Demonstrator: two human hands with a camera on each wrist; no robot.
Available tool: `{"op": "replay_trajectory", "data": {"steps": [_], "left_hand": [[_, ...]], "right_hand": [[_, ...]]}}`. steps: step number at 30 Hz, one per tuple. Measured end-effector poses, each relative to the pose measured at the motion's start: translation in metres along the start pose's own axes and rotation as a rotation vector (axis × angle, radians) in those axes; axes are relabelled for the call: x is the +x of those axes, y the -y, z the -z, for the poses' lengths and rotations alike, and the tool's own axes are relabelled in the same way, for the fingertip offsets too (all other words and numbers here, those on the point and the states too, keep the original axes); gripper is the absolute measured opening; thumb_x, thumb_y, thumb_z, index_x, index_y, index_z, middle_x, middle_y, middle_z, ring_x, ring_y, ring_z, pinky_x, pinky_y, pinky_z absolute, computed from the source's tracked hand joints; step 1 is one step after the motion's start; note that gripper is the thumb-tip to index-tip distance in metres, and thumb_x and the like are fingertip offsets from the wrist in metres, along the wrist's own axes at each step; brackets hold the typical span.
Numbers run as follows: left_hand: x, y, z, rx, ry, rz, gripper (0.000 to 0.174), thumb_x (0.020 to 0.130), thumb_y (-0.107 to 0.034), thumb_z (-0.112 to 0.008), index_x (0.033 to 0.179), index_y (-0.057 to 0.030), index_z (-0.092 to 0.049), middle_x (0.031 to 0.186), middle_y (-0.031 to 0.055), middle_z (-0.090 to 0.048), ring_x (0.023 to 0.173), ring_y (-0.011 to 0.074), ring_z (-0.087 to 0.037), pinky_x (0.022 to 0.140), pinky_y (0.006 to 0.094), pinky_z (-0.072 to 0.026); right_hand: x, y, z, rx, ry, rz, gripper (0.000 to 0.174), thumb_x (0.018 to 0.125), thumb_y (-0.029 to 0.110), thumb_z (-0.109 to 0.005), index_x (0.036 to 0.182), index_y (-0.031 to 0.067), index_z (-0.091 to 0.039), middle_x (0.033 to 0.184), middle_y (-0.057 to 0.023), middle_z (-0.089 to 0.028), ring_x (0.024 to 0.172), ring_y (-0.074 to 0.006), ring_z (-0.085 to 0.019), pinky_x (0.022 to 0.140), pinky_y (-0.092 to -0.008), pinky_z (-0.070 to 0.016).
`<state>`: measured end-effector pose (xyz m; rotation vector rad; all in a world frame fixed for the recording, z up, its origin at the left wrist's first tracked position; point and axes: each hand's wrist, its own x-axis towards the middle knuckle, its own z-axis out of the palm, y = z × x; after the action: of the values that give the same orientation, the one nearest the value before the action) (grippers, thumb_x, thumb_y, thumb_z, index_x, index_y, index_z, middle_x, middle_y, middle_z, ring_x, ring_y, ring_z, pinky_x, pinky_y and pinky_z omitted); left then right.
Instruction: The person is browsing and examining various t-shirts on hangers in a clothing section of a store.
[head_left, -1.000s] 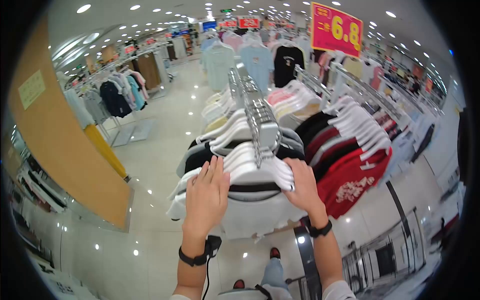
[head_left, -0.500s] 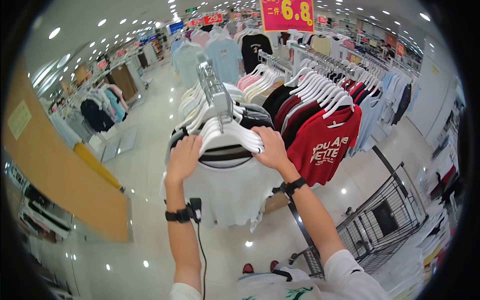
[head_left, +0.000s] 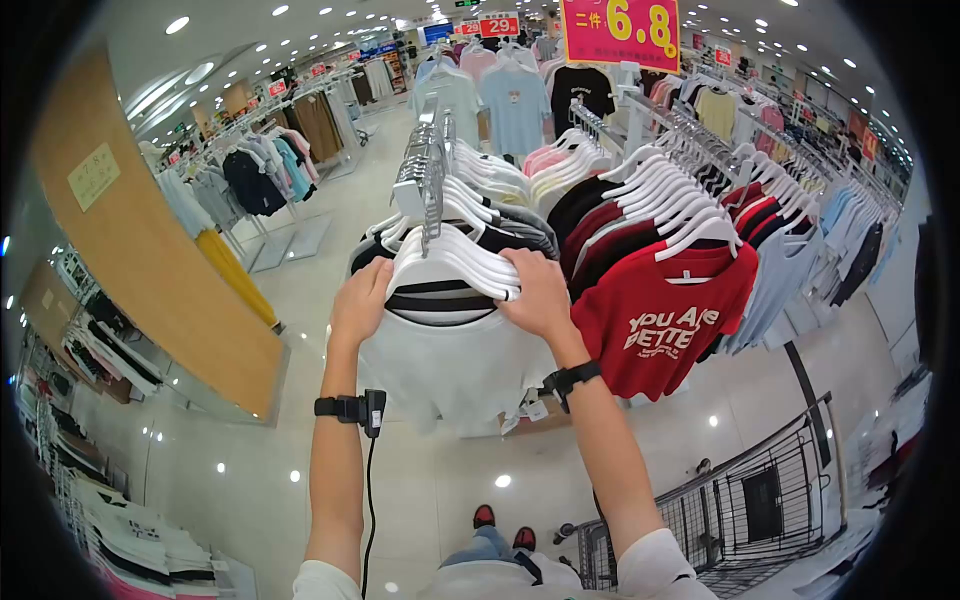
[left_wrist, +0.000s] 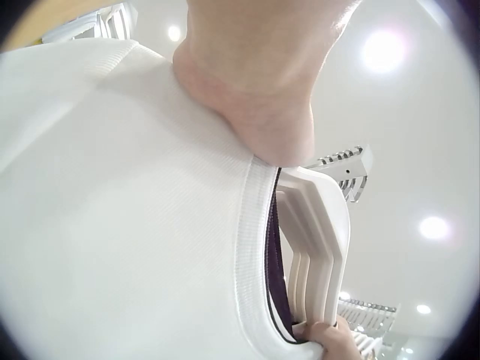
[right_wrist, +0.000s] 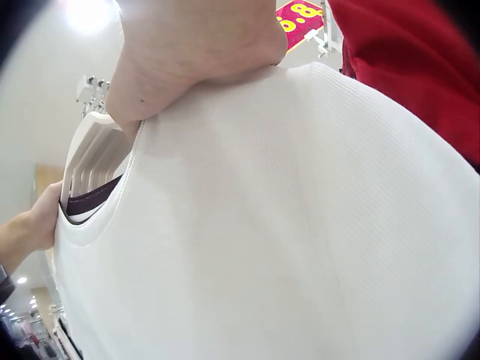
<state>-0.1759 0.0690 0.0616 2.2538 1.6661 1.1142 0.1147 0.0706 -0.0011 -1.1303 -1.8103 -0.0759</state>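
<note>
- Left hand gripped the left end of the white plastic hangers; right hand gripped the right end.
- Front white cotton T-shirt hung on the chrome rail, apparently not yet lifted off.

I'm looking into a clothing shop: long racks of T-shirts on white hangers, a pink price sign overhead, a wire shopping cart, glossy tiled floor, ceiling spotlights.

I see a glossy white floor mirroring round ceiling lights; a tan wall panel at nine o'clock, a pink price sign at twelve, a black wire cart at five.
</note>
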Motion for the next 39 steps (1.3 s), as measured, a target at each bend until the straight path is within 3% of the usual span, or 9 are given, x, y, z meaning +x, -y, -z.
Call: {"op": "replay_trajectory", "data": {"steps": [5, 9, 17, 23, 30, 37, 39], "left_hand": [[-0.001, 0.016, -0.003, 0.049, -0.077, 0.004, 0.046, 0.108, -0.045, -0.04, 0.116, -0.0073, -0.065, 0.11, 0.0211, -0.069, 0.106, 0.0436, -0.062, 0.089, 0.0491, -0.0471], [0.005, 0.011, 0.002, 0.048, -0.019, 0.026, 0.043, 0.107, -0.044, -0.04, 0.111, -0.0086, -0.065, 0.104, 0.021, -0.069, 0.103, 0.0433, -0.063, 0.085, 0.0497, -0.0474], [0.0, 0.008, -0.001, 0.074, -0.088, 0.019, 0.04, 0.106, -0.04, -0.042, 0.105, -0.0083, -0.066, 0.094, 0.0206, -0.069, 0.095, 0.0429, -0.064, 0.081, 0.0505, -0.0481], [-0.003, 0.012, -0.002, 0.056, -0.073, 0.016, 0.042, 0.108, -0.042, -0.04, 0.114, -0.0093, -0.065, 0.104, 0.0193, -0.07, 0.102, 0.0412, -0.064, 0.088, 0.0494, -0.0478], [0.011, 0.036, -0.006, -0.022, 0.1, -0.052, 0.045, 0.111, -0.038, -0.033, 0.122, -0.0038, -0.06, 0.117, 0.0216, -0.063, 0.117, 0.0421, -0.057, 0.099, 0.0469, -0.0426], [0.01, 0.051, -0.014, 0.014, 0.12, -0.06, 0.048, 0.113, -0.041, -0.028, 0.123, -0.0042, -0.058, 0.116, 0.0214, -0.063, 0.115, 0.0424, -0.057, 0.1, 0.046, -0.0422], [0.009, 0.045, -0.012, -0.112, 0.159, -0.027, 0.05, 0.113, -0.041, -0.025, 0.125, -0.0052, -0.058, 0.12, 0.0216, -0.064, 0.115, 0.0426, -0.057, 0.101, 0.0458, -0.0423]], "right_hand": [[0.006, -0.007, -0.013, 0.051, -0.011, -0.007, 0.057, 0.07, 0.023, -0.082, 0.123, 0.0103, -0.064, 0.11, -0.0069, -0.067, 0.108, -0.0286, -0.062, 0.094, -0.0431, -0.045], [0.009, -0.004, -0.013, 0.064, -0.02, -0.026, 0.053, 0.071, 0.022, -0.082, 0.12, 0.0103, -0.065, 0.109, -0.0056, -0.068, 0.107, -0.0277, -0.062, 0.095, -0.0429, -0.0453], [0.014, -0.01, -0.014, 0.096, -0.007, -0.004, 0.054, 0.07, 0.022, -0.082, 0.121, 0.0119, -0.066, 0.108, -0.0061, -0.07, 0.107, -0.0279, -0.064, 0.095, -0.0423, -0.0461], [0.015, -0.01, -0.009, 0.084, 0.031, -0.041, 0.053, 0.07, 0.023, -0.081, 0.12, 0.0115, -0.067, 0.112, -0.0062, -0.07, 0.109, -0.0279, -0.064, 0.096, -0.0422, -0.0459], [0.012, -0.018, -0.015, 0.094, -0.02, -0.028, 0.053, 0.069, 0.027, -0.081, 0.119, 0.0117, -0.068, 0.113, -0.0044, -0.07, 0.11, -0.0265, -0.063, 0.096, -0.0412, -0.046], [0.011, -0.016, -0.007, 0.108, 0.013, -0.029, 0.052, 0.069, 0.026, -0.08, 0.117, 0.0122, -0.067, 0.112, -0.0041, -0.07, 0.109, -0.026, -0.062, 0.097, -0.0407, -0.0454], [0.011, -0.017, -0.005, 0.109, 0.035, -0.053, 0.05, 0.069, 0.027, -0.079, 0.116, 0.0122, -0.067, 0.112, -0.0042, -0.069, 0.109, -0.0258, -0.062, 0.098, -0.0406, -0.0449]]}}
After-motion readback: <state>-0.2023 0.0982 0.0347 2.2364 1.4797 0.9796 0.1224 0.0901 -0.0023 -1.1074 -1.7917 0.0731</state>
